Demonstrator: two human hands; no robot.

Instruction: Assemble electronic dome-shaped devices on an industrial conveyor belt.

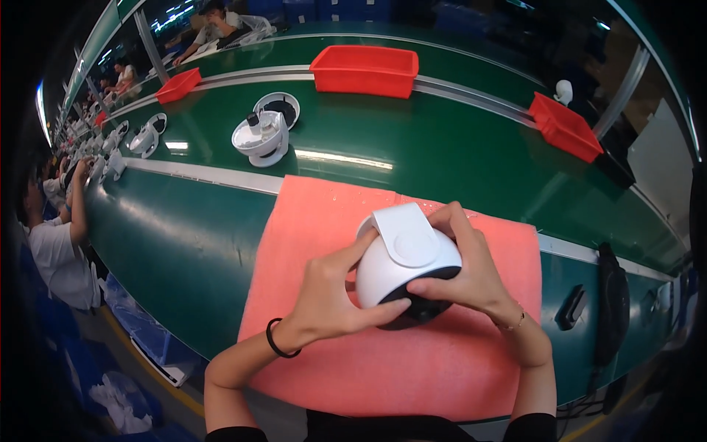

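Note:
Between my two hands is a white ball-shaped device (374,271) with a black face and a flat white bracket arm over its top. My left hand (324,293) grips its left side, with the thumb reaching across the lower black part. My right hand (477,274) wraps around the right side, and its thumb presses on the black face. Both hands are closed on the device. Beneath it a pink foam sheet (346,383) covers the bench in front of me. Fingers on the device's far side are partly hidden.
Ahead runs a green conveyor belt (456,136) carrying an opened white housing (266,147), with more units to the left. Red bins (364,72) stand along its far side. A small black object (571,306) lies at right. People (62,243) work at left.

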